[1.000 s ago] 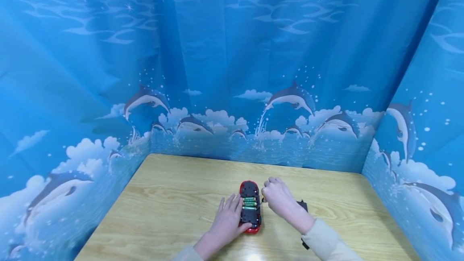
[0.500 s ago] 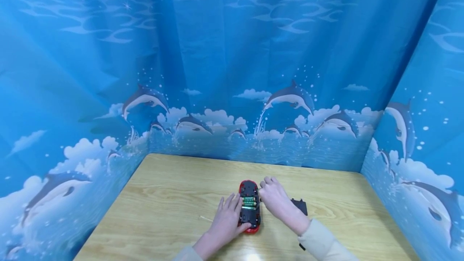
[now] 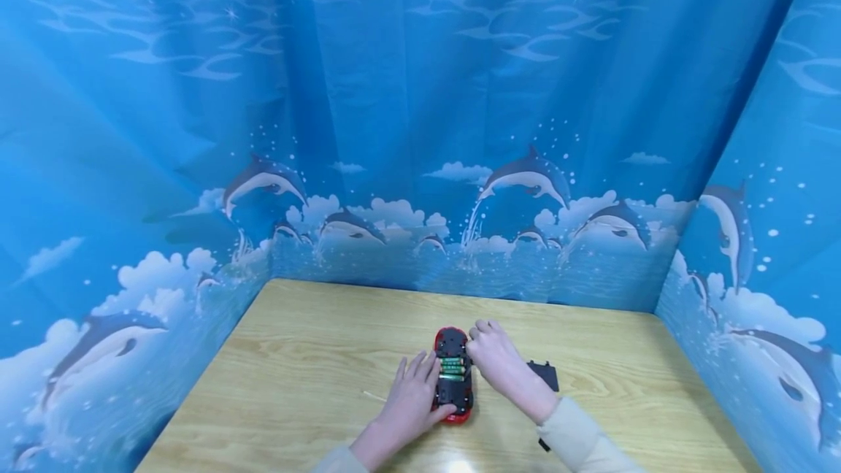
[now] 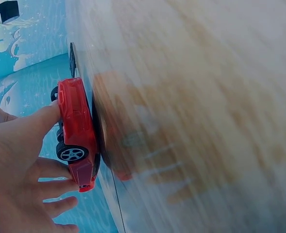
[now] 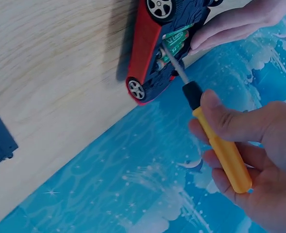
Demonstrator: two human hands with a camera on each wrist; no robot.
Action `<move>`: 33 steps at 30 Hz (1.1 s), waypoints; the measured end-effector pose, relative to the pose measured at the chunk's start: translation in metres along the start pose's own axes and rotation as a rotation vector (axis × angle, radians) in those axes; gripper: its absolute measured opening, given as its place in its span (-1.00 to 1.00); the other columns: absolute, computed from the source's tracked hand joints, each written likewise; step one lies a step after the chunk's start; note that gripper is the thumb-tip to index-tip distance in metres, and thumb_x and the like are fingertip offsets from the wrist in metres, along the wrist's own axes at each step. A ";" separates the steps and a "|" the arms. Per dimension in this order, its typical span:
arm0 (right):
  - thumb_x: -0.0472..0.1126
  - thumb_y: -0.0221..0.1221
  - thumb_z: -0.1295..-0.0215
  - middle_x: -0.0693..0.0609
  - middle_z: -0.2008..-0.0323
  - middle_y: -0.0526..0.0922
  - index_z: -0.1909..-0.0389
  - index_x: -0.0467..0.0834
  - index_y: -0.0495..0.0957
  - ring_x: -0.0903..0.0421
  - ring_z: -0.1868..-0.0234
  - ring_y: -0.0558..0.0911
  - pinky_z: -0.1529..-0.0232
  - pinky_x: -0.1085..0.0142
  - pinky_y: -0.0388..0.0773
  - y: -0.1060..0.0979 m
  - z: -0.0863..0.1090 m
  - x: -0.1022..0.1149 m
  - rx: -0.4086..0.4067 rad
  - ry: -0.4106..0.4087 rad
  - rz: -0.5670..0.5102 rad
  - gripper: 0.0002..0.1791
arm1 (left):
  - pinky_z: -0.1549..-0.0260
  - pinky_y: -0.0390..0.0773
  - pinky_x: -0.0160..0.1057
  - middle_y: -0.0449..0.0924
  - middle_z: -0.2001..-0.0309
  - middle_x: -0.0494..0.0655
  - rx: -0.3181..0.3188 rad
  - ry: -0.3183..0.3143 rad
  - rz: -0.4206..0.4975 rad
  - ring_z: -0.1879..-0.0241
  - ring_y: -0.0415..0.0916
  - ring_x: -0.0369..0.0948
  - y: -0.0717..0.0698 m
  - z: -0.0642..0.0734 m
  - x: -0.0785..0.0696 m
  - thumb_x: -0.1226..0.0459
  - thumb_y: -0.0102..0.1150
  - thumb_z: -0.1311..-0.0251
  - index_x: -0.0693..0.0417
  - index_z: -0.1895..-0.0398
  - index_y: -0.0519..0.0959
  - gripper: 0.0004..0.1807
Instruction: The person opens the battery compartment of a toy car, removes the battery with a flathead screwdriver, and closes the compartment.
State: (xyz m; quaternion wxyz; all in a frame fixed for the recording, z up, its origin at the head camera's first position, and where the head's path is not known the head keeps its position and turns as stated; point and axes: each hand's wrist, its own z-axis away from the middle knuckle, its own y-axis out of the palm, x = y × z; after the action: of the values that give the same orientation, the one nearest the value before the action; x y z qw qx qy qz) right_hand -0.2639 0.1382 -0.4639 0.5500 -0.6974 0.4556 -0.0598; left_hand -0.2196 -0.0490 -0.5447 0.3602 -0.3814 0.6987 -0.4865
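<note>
A red toy car (image 3: 451,392) lies upside down on the table, black underside up. Three green batteries (image 3: 452,368) sit side by side in its uncovered battery bay. My left hand (image 3: 412,394) rests on the car's left side, fingers straight and thumb across the near end; the left wrist view shows the thumb (image 4: 49,114) on the underside by the wheels. At the car's right edge my right hand (image 3: 497,358) grips a yellow-handled screwdriver (image 5: 226,158). Its metal tip meets the battery bay, at a battery's end in the right wrist view.
A flat black battery cover (image 3: 544,375) lies on the table to the right, beside my right forearm. A small black piece (image 3: 544,444) shows beneath the right sleeve. Left of the car is a thin pale stick (image 3: 374,395). Blue dolphin curtains (image 3: 407,130) line the table's edges.
My right hand has shifted left, closer to the car, with the screwdriver; more of the black cover shows now. The left hand and car stay in place.
</note>
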 end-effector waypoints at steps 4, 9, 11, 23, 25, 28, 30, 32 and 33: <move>-0.46 0.51 0.25 0.07 0.55 0.58 0.61 -0.09 0.69 0.11 0.42 0.46 0.34 0.25 0.46 0.001 0.006 -0.008 0.014 0.027 -0.112 -0.75 | -0.36 0.33 0.24 0.43 -0.36 0.19 0.011 -0.006 0.006 -0.37 0.36 0.13 0.000 0.000 -0.001 -0.27 0.25 -0.18 0.30 -0.37 0.44 -0.06; -0.45 0.51 0.22 0.10 0.59 0.53 0.61 -0.10 0.70 0.14 0.47 0.40 0.41 0.29 0.40 0.006 0.016 -0.016 -0.014 0.061 -0.228 -0.77 | -0.37 0.31 0.25 0.40 -0.39 0.19 0.027 -0.012 0.005 -0.39 0.34 0.13 0.000 0.000 -0.001 -0.28 0.23 -0.19 0.29 -0.39 0.42 -0.05; -0.37 0.54 0.19 0.09 0.57 0.57 0.57 -0.11 0.73 0.14 0.46 0.42 0.41 0.29 0.42 0.008 0.020 -0.018 -0.029 0.075 -0.264 -0.82 | -0.37 0.31 0.25 0.39 -0.40 0.19 0.032 -0.014 0.005 -0.39 0.33 0.13 0.000 0.000 -0.001 -0.28 0.22 -0.19 0.28 -0.39 0.41 -0.05; -0.30 0.55 0.12 0.10 0.49 0.69 0.47 -0.11 0.77 0.11 0.40 0.56 0.31 0.21 0.56 0.020 0.039 -0.025 -0.067 0.161 -0.414 -0.83 | -0.38 0.29 0.25 0.37 -0.42 0.19 0.038 -0.020 0.017 -0.40 0.31 0.13 -0.002 0.000 -0.001 -0.28 0.22 -0.20 0.28 -0.39 0.41 -0.06; -0.32 0.55 0.12 0.09 0.48 0.70 0.46 -0.13 0.77 0.12 0.40 0.56 0.30 0.22 0.57 0.022 0.042 -0.025 -0.087 0.173 -0.441 -0.83 | -0.39 0.28 0.25 0.37 -0.42 0.19 0.045 -0.026 0.022 -0.41 0.31 0.13 -0.002 0.000 -0.001 -0.29 0.22 -0.19 0.27 -0.40 0.41 -0.05; -0.33 0.54 0.11 0.08 0.47 0.70 0.44 -0.15 0.77 0.13 0.41 0.55 0.33 0.26 0.57 0.024 0.047 -0.026 -0.102 0.216 -0.488 -0.82 | -0.39 0.28 0.25 0.37 -0.42 0.18 0.050 -0.030 0.031 -0.41 0.31 0.13 -0.002 0.000 -0.001 -0.29 0.23 -0.18 0.27 -0.40 0.41 -0.05; -0.32 0.54 0.12 0.07 0.46 0.71 0.42 -0.15 0.77 0.14 0.40 0.55 0.35 0.29 0.57 0.026 0.051 -0.025 -0.104 0.254 -0.513 -0.81 | -0.38 0.28 0.25 0.38 -0.41 0.18 0.050 -0.031 0.031 -0.41 0.31 0.13 -0.002 0.000 -0.001 -0.28 0.24 -0.18 0.27 -0.40 0.42 -0.05; -0.31 0.54 0.13 0.08 0.46 0.71 0.41 -0.14 0.77 0.15 0.41 0.55 0.37 0.32 0.57 0.029 0.055 -0.025 -0.101 0.291 -0.528 -0.80 | -0.38 0.28 0.25 0.38 -0.41 0.18 0.050 -0.030 0.032 -0.41 0.31 0.13 -0.002 0.000 0.000 -0.28 0.24 -0.18 0.27 -0.39 0.42 -0.05; -0.30 0.54 0.14 0.09 0.46 0.71 0.40 -0.14 0.78 0.16 0.41 0.55 0.37 0.33 0.57 0.030 0.057 -0.024 -0.099 0.308 -0.532 -0.79 | -0.38 0.28 0.25 0.38 -0.41 0.18 0.048 -0.028 0.031 -0.41 0.31 0.13 -0.002 0.000 0.000 -0.28 0.24 -0.18 0.27 -0.39 0.42 -0.06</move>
State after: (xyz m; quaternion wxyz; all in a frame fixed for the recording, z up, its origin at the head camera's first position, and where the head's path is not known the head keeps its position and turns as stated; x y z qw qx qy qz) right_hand -0.2619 0.1963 -0.5006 0.4049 -0.8010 0.3372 -0.2842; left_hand -0.2195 -0.0491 -0.5432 0.3863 -0.3685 0.6876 -0.4922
